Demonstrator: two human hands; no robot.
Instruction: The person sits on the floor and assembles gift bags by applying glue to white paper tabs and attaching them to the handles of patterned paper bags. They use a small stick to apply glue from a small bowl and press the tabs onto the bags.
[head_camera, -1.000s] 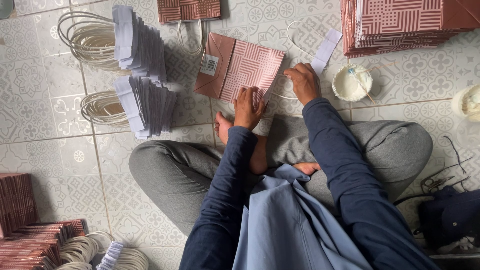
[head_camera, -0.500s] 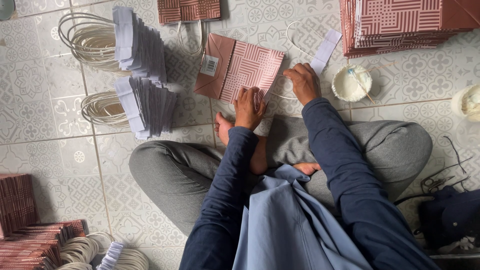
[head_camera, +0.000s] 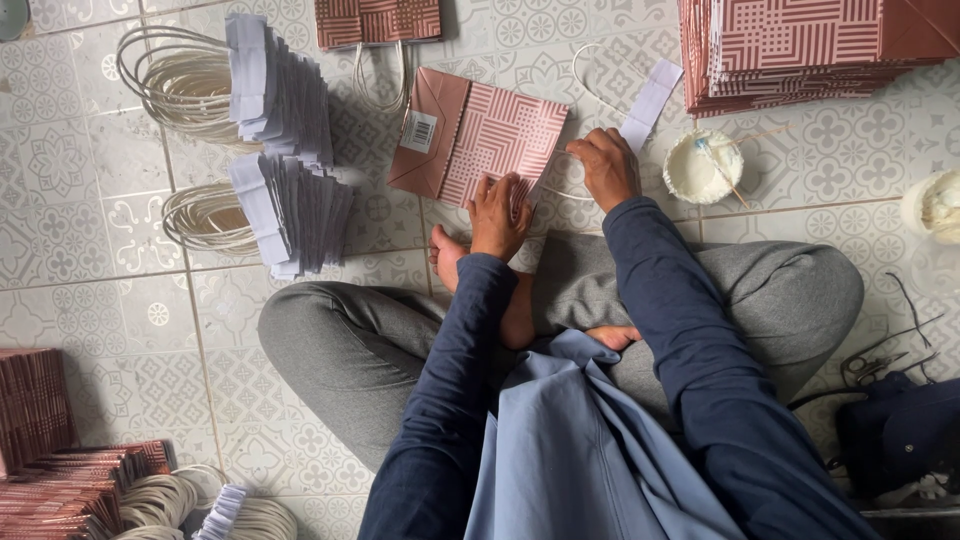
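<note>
No change is noted since the earlier views. The flat patterned paper bag (head_camera: 478, 140) is pressed to the floor by the left hand (head_camera: 498, 212); its right edge is gripped by the right hand (head_camera: 607, 166).

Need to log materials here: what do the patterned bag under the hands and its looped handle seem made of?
Patterned bag: matte paper, going by its crisp flat folds and printed red-and-white pattern. Looped handle: probably off-white twisted paper or cotton cord; too thin to tell which.
</note>
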